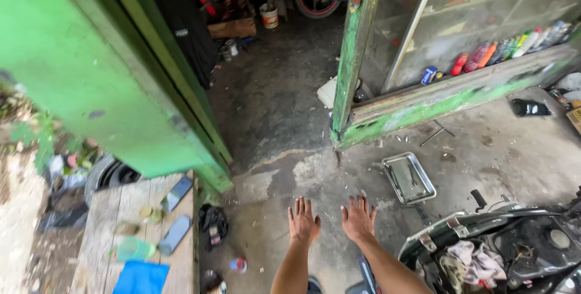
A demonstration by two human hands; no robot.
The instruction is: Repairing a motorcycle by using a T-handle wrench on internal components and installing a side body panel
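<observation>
While both arms are stretched forward over a stained concrete floor, the left hand and the right hand are held flat, palms down, fingers spread, with nothing grasped by either. The hands are seen side by side, near each other but apart. Nearest to them, up and to the right of the right hand, a shallow metal tray is laid on the floor. An opened scooter body (a crumpled rag inside it) is seen at the lower right. A wooden bench with small items stands at the lower left. A green door and a green-framed glass cabinet flank a dark workshop entrance.
</observation>
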